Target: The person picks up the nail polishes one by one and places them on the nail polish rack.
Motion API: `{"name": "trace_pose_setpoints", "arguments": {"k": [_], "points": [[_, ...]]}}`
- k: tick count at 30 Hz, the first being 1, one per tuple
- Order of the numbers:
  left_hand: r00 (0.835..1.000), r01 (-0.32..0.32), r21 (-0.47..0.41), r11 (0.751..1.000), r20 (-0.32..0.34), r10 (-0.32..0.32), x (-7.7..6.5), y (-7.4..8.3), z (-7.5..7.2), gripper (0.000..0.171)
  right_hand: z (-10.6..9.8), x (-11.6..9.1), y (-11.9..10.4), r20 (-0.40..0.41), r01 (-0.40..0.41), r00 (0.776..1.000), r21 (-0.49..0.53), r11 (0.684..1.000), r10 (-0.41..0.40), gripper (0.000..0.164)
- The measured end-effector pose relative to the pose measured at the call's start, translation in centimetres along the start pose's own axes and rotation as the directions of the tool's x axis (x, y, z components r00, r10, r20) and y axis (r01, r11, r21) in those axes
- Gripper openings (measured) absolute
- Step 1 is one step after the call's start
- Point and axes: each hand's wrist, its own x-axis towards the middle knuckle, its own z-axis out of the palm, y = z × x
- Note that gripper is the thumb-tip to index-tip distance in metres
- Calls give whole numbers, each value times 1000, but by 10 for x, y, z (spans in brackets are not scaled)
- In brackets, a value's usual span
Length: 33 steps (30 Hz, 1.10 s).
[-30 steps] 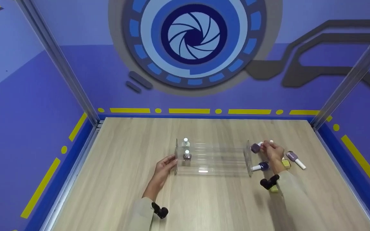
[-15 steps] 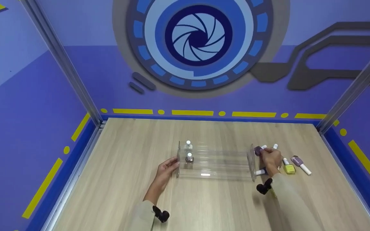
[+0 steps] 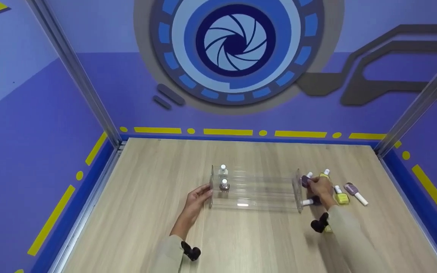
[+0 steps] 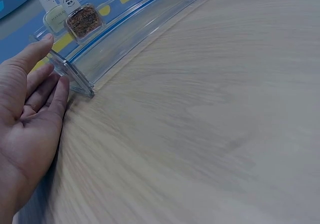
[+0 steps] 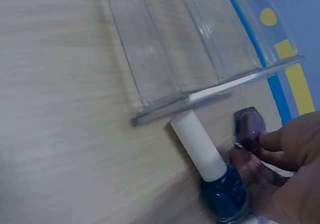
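A clear acrylic display rack (image 3: 260,185) with stepped shelves stands mid-table. My left hand (image 3: 195,201) holds its left end panel, thumb overlapping the panel edge and fingertips against the outer face in the left wrist view. On the rack's left end stand two white-capped nail polish bottles: a brown glitter one (image 4: 84,22) and a pale one (image 4: 55,18) behind it. My right hand (image 3: 321,188) pinches a dark purple nail polish bottle (image 5: 247,129) between thumb and fingers, just outside the right end panel. Right below that hand lies a dark blue nail polish bottle (image 5: 225,194), its white cap toward the rack.
Right of my right hand lie a yellow nail polish bottle (image 3: 342,198) and a mauve one (image 3: 351,188). Another yellow bottle (image 3: 325,173) is behind the hand, and one more (image 3: 328,228) shows partly under the right forearm. A blue wall (image 3: 101,94) borders the table (image 3: 165,159).
My right hand has come to the purple nail polish bottle and taken hold of it; its cap has swung more upright. My left hand stays on the rack. The head view has shifted slightly.
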Motion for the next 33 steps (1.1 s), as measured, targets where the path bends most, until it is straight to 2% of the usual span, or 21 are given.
{"name": "trace_pose_setpoints", "arguments": {"k": [3,5,7,9,11,14,19,27,33], "points": [[1000,-7,7,1000,-6,7,1,0,-1,53,-9,-1,0,87,10,996,60,998,-16,30],[1000,-7,8,1000,0,7,2,-1,1,54,-15,0,-1,112,12,994,52,999,-17,27],[1000,-7,14,1000,7,7,4,-2,3,54,-20,1,-2,93,20,995,16,1000,-21,25],[1000,-2,16,1000,8,1,5,-2,6,54,-22,2,-2,38,27,999,-37,999,-25,26],[1000,0,27,1000,3,0,6,-2,7,54,-20,4,-3,-30,35,999,-90,995,-38,34],[1000,15,40,999,-20,-14,4,-1,7,54,-12,8,-2,-72,23,997,-153,988,-35,43],[999,19,39,999,-34,-18,0,-1,3,55,0,14,-1,-46,9,999,-203,979,-19,44],[1000,14,29,999,-8,-14,1,-2,3,57,-2,15,6,-57,-25,998,-168,985,16,40],[1000,-6,29,1000,-13,6,-1,-2,1,56,-1,11,7,-52,39,998,-132,990,-46,39]]}}
